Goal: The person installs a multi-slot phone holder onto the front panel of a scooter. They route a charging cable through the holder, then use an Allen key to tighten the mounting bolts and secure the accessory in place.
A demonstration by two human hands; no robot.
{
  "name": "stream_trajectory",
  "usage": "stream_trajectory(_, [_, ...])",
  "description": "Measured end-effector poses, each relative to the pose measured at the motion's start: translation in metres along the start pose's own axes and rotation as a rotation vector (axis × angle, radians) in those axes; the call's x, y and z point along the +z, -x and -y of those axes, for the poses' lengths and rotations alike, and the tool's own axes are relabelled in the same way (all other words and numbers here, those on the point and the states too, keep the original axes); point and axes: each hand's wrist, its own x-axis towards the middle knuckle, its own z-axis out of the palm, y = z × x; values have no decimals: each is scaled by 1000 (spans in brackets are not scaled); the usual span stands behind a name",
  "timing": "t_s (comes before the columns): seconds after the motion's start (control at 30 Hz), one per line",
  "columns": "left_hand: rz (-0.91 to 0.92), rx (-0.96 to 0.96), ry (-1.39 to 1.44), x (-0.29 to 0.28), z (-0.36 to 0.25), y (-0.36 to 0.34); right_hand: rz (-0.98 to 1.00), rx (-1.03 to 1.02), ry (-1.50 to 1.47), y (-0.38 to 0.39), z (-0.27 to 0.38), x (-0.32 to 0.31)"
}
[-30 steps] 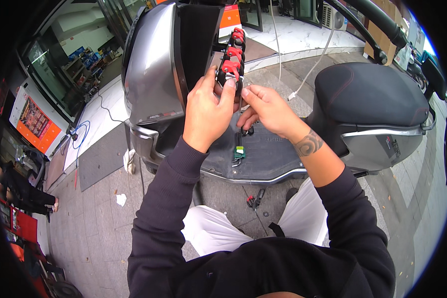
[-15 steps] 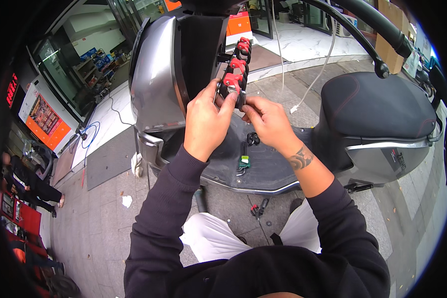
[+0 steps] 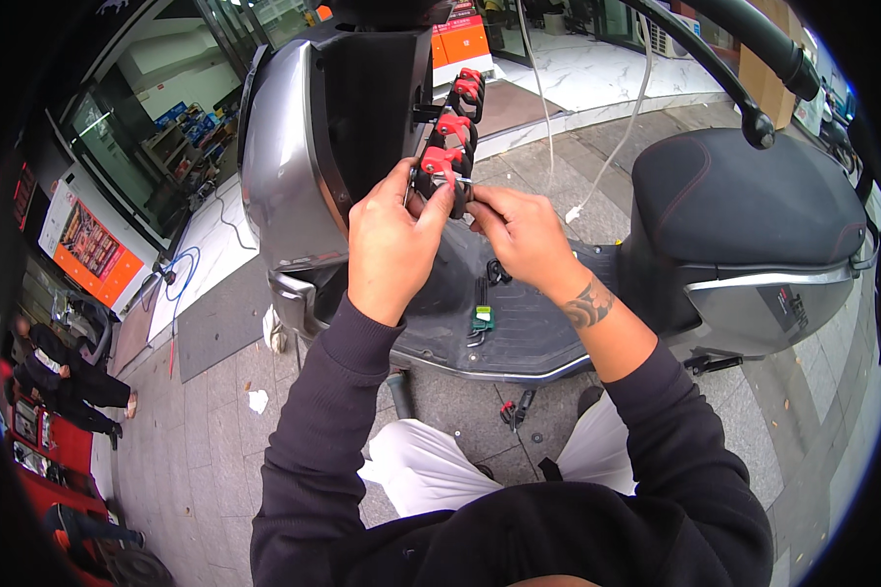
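A black bracket with several red clip-like pieces along it extends from the scooter's front panel. My left hand is closed around its near end, thumb on top and fingers along the far left side. Against the same end, my right hand pinches with thumb and index finger. A thin silvery piece shows just above those fingertips; whether they hold it is hidden. Below my hands, a green holder with hex keys lies on the scooter's footboard, beside a small black coiled item.
The black scooter seat rises at the right and the grey front fairing at the left. A white cable hangs behind. A red-and-black tool lies on the paving between my legs. Other people are at the far left.
The view has shifted slightly, and the bracket and both hands appear a little further left. Both hands stay closed at the bracket's near end.
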Motion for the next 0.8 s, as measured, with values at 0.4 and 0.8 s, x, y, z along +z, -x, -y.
stream_trajectory(0.4, [-9, 9, -26, 1, 0, -1, -14, -97, 327, -3, 14, -7])
stream_trajectory(0.8, [-39, -14, 101, 8, 4, -2, -107, 37, 115, 0, 23, 14])
